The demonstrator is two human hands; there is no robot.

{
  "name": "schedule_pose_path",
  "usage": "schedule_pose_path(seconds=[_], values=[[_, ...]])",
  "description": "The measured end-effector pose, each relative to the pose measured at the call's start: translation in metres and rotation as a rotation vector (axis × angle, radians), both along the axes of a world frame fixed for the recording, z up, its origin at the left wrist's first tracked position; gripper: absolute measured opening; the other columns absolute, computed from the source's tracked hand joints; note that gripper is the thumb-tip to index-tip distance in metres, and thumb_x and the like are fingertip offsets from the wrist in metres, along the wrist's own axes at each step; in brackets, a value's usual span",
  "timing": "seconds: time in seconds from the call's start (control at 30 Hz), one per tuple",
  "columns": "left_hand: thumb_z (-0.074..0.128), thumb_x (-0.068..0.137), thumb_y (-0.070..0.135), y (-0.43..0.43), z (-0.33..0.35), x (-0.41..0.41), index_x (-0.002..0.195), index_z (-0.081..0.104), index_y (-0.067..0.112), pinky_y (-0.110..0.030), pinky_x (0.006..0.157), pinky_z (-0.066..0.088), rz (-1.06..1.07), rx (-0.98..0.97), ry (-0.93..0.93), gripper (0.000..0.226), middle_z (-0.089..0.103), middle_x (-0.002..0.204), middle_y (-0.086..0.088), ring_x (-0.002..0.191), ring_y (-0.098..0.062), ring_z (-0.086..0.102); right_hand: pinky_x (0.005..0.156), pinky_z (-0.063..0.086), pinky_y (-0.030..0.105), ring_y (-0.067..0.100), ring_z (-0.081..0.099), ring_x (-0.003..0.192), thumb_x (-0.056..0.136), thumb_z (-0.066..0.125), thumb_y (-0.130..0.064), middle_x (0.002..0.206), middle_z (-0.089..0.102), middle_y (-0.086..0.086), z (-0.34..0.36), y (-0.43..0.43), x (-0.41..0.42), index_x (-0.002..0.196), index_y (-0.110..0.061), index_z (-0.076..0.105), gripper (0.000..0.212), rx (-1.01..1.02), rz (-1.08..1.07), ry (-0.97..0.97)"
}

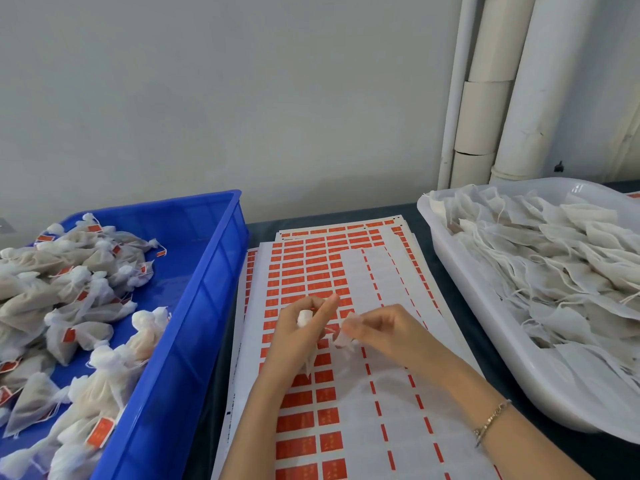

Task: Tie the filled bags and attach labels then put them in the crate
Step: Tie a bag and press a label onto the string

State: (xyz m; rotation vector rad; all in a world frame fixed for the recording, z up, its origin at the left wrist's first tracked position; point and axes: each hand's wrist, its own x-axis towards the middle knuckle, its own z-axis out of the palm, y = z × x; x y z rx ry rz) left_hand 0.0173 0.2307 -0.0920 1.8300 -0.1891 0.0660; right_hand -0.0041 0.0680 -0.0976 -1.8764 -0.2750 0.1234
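Risk first: the knot is not closed, so if my pinch slips, the neck of the bag (304, 318) could open and spill its fill over the label sheets (311, 271). Pulling too hard could tear the thin mesh or snap the string. It could also go into the crate (214, 271) with no label on it; I see none on it yet.

Left hand (304, 337): fingers curled round the bag, holding it upright over the sheets, index finger stretched up. Right hand (388, 330): fingertips pressed together, pinching the loose end (348, 329) just beside the left hand. String or mesh, I cannot tell. Both forearms angle in from the lower edge and the bracelet (491, 419) is on the right wrist.

The bag is mid-bench between the crate of tied bags (86, 306) on my left and the white tray (509, 348) of untied ones on my right.
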Motion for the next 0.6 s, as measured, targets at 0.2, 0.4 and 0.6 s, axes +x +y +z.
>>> schedule_pose_path(seconds=[0.2, 0.4, 0.6], values=[[0.069, 0.08, 0.035, 0.004, -0.005, 0.0, 0.07, 0.067, 0.026, -0.01, 0.061, 0.048, -0.113, 0.017, 0.002, 0.013, 0.065, 0.07, 0.013, 0.074, -0.004, 0.062, 0.092, 0.03, 0.022, -0.002, 0.064, 0.097, 0.084, 0.047, -0.06, 0.088, 0.074, -0.011, 0.005, -0.013, 0.002, 0.083, -0.023, 0.077, 0.047, 0.139, -0.103, 0.105], [0.073, 0.083, 0.023, 0.008, -0.007, -0.002, 0.075, 0.07, 0.031, -0.008, 0.06, 0.047, -0.157, 0.097, -0.009, 0.011, 0.067, 0.077, 0.016, 0.081, -0.002, 0.063, 0.096, 0.032, 0.027, 0.005, 0.067, 0.096, 0.08, 0.051, -0.059, 0.087, 0.075, -0.005, 0.005, -0.016, 0.004, 0.08, -0.025, 0.077, 0.043, 0.214, -0.13, 0.122], [0.075, 0.081, 0.025, 0.005, -0.004, -0.004, 0.074, 0.071, 0.04, -0.008, 0.066, 0.048, -0.191, 0.08, -0.107, 0.017, 0.069, 0.081, 0.018, 0.085, -0.003, 0.063, 0.091, 0.048, 0.029, 0.006, 0.069, 0.082, 0.078, 0.058, -0.056, 0.084, 0.074, -0.01, 0.004, -0.019, 0.009, 0.094, -0.028, 0.07, 0.034, 0.191, -0.244, 0.104]])
